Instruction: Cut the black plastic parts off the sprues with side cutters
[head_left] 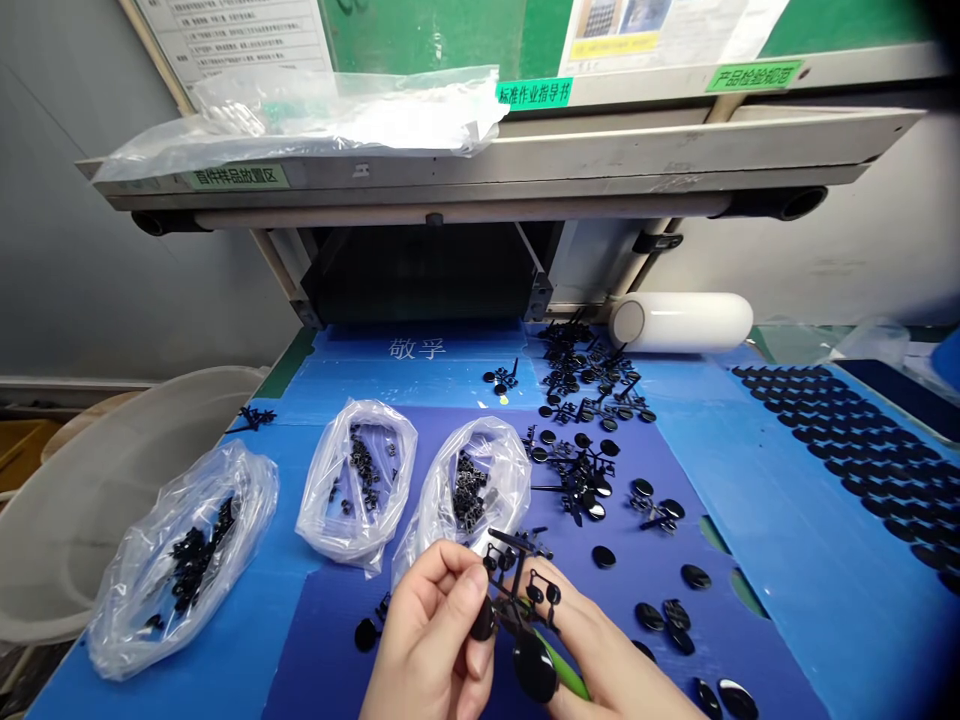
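Note:
My left hand (431, 630) is closed, with thumb and fingers pinching a black plastic sprue (517, 565) that carries small parts and glossy round discs. One large oval disc (534, 665) hangs at its lower end. Close beside it, my right hand (600, 640) is wrapped around a tool with a green handle (562, 668), which looks like side cutters. The tool's jaws lie against the sprue and are partly hidden. Just beyond my hands stands an open clear plastic bag (514, 450) with small black parts inside.
Two more clear bags (307, 515) (112, 610) of black parts stand to the left, near a large translucent tub (52, 520). Sprues (581, 370) are piled at the back, loose discs (604, 556) lie right, and rows of discs (862, 450) far right. A white cylinder (697, 322) lies behind.

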